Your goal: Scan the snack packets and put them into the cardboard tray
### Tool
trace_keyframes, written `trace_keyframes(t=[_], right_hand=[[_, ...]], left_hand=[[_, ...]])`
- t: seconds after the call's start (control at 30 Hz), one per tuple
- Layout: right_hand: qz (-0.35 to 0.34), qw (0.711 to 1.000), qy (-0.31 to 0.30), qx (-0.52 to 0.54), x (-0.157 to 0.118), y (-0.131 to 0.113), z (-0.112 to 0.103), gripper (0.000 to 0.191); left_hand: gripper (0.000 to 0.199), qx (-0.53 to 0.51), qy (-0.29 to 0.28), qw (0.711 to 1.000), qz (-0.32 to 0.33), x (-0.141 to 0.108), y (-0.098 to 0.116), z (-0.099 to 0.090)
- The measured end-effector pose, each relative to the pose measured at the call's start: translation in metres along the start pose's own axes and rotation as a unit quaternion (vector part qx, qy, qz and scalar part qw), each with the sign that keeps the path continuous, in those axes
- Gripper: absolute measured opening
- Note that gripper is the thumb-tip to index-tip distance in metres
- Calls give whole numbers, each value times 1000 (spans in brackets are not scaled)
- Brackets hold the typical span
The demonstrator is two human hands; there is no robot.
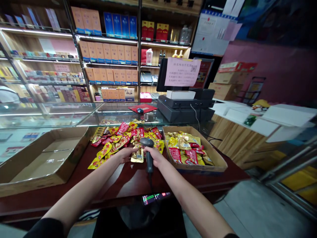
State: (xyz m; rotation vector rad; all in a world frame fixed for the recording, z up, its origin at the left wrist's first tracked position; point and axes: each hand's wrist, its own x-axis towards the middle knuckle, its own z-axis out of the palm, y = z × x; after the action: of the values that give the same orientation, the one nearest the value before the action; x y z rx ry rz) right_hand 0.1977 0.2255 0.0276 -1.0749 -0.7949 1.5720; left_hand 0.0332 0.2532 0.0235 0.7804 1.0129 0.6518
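Note:
My right hand (pixel 156 156) is wrapped round the handle of a dark barcode scanner (pixel 149 158), its head pointing away from me over the table. Just left of it, my left hand (pixel 125 154) pinches a gold snack packet (pixel 137 155) by its edge, close to the scanner. Beyond both hands spreads a loose pile of red and yellow snack packets (pixel 109 147). To the right, a cardboard tray (pixel 213 158) holds many similar red, yellow and gold packets.
A shallow cardboard box (pixel 61 168) lies at the left of the dark red table (pixel 119 185). Behind stand a glass counter (pixel 86 114), a mouse (pixel 140 110) and a monitor (pixel 162 74) with a paper notice. A lit phone (pixel 148 199) is below the table edge.

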Motion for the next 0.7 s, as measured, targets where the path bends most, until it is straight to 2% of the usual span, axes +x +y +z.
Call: trace_keyframes(t=[0.13, 0.27, 0.33, 0.43, 0.57, 0.7], right_hand=[[3, 1000, -2, -2, -1, -7, 1, 24], [-18, 998, 55, -39, -11, -10, 5, 16], [-18, 998, 51, -41, -21, -8, 13, 14], [-5, 999, 21, -47, -37, 4, 29, 13], [-6, 993, 35, -114, -50, 29, 47, 13], [-12, 988, 42, -148, -52, 50, 52, 10]], left_hand=[[29, -9, -12, 999, 40, 11, 4, -8], [34, -25, 39, 995, 85, 26, 10, -23], [36, -25, 58, 994, 86, 32, 15, -27], [37, -7, 70, 994, 85, 39, 23, -29], [30, -2, 74, 994, 75, 48, 31, -28], [27, -18, 57, 996, 65, 53, 33, -31]])
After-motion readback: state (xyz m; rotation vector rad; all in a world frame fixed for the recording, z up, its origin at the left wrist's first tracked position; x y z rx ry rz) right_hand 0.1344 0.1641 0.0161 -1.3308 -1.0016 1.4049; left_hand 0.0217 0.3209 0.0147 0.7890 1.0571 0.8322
